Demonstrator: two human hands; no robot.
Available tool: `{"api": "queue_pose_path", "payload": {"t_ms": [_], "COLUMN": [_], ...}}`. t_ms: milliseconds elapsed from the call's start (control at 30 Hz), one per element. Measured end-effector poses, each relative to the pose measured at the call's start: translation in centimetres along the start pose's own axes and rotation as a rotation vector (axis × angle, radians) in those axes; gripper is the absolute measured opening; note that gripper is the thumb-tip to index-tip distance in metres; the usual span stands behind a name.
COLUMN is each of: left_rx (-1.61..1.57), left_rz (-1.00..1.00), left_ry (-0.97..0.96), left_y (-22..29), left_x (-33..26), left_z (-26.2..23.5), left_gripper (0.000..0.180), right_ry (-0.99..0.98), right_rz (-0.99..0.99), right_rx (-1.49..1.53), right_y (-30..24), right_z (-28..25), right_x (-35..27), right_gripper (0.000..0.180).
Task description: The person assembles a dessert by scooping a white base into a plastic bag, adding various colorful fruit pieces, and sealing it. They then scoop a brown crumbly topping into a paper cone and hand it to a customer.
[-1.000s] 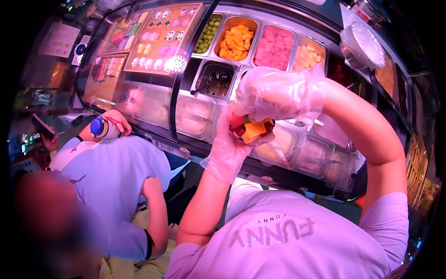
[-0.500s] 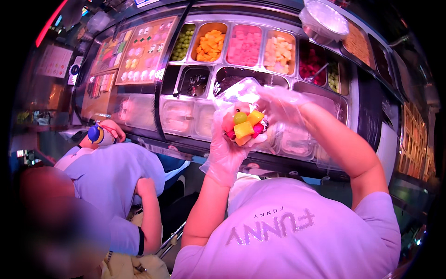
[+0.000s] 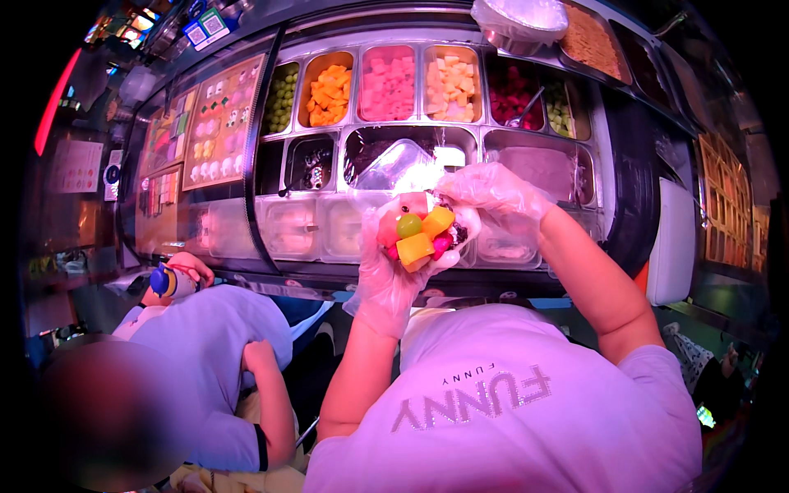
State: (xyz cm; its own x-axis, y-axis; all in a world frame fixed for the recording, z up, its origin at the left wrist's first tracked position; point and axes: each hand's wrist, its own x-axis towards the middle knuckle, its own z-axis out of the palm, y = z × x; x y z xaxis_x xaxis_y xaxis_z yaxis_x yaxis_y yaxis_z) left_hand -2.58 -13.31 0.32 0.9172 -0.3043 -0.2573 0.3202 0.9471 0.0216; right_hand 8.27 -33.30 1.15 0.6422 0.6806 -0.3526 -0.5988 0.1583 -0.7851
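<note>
A pale, soft wrapper filled with fruit point(image 3: 423, 234) rests in my left hand point(image 3: 380, 283), whose gloved fingers curl around it from below and the left. Mango cubes point(image 3: 415, 249), a green grape point(image 3: 408, 226), dark pink fruit pieces and white cream show at its open top. Dark crumbly bits lie along its right side. My right hand point(image 3: 497, 193), also in a clear glove, is at the far right edge of the wrapper with its fingers drawn together. Whatever sits between those fingertips is hidden. Both hands are over the near row of containers.
Beyond my hands, metal pans hold grapes point(image 3: 281, 99), mango point(image 3: 330, 94), pink cubes point(image 3: 386, 82) and pale yellow cubes point(image 3: 452, 82). A clear plastic lid point(image 3: 394, 164) lies over a dark-filled pan. A film-covered bowl point(image 3: 519, 20) stands at the back. A co-worker point(image 3: 222, 353) is at my left.
My right hand's fingers have come down and closed at the wrapper's far right edge. The left hand keeps its hold. The whole view has shifted a little.
</note>
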Motion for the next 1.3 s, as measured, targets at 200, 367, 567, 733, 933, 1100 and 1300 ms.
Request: {"api": "queue_pose_path", "payload": {"t_ms": [200, 367, 567, 733, 933, 1100, 1300], "left_rx": [0.015, 0.046, 0.09, 0.065, 0.016, 0.023, 0.1], "left_rz": [-0.047, -0.055, -0.074, -0.125, -0.068, -0.066, 0.0], "left_ry": [-0.044, -0.078, -0.005, -0.081, 0.003, -0.02, 0.008], "left_y": [0.3, 0.1, -0.2, 0.7, 0.4, 0.4, -0.1], "left_x": [0.5, 0.6, 0.5, 0.5, -0.3, -0.4, -0.7], "left_z": [-0.1, 1.1, 2.5, 0.9, 1.7, 1.3, 1.1], "left_gripper": [0.074, 0.07, 0.067, 0.069, 0.054, 0.055, 0.052], "right_ry": [0.057, 0.114, 0.103, 0.111, 0.114, 0.211, 0.1], "right_rz": [-0.025, -0.025, 0.083, 0.094, -0.077, -0.117, 0.029], "right_rx": [0.104, 0.17, 0.052, -0.228, -0.409, -0.189, 0.147], "right_y": [0.6, -0.6, -1.3, -2.5, -3.3, -1.7, 0.7], "right_z": [0.1, 1.0, 1.2, 1.8, 3.1, 1.8, 1.6], "right_x": [-0.6, -0.7, -0.7, -1.5, -3.0, -4.5, -5.0], "right_gripper": [0.024, 0.025, 0.023, 0.017, 0.026, 0.041, 0.037]}}
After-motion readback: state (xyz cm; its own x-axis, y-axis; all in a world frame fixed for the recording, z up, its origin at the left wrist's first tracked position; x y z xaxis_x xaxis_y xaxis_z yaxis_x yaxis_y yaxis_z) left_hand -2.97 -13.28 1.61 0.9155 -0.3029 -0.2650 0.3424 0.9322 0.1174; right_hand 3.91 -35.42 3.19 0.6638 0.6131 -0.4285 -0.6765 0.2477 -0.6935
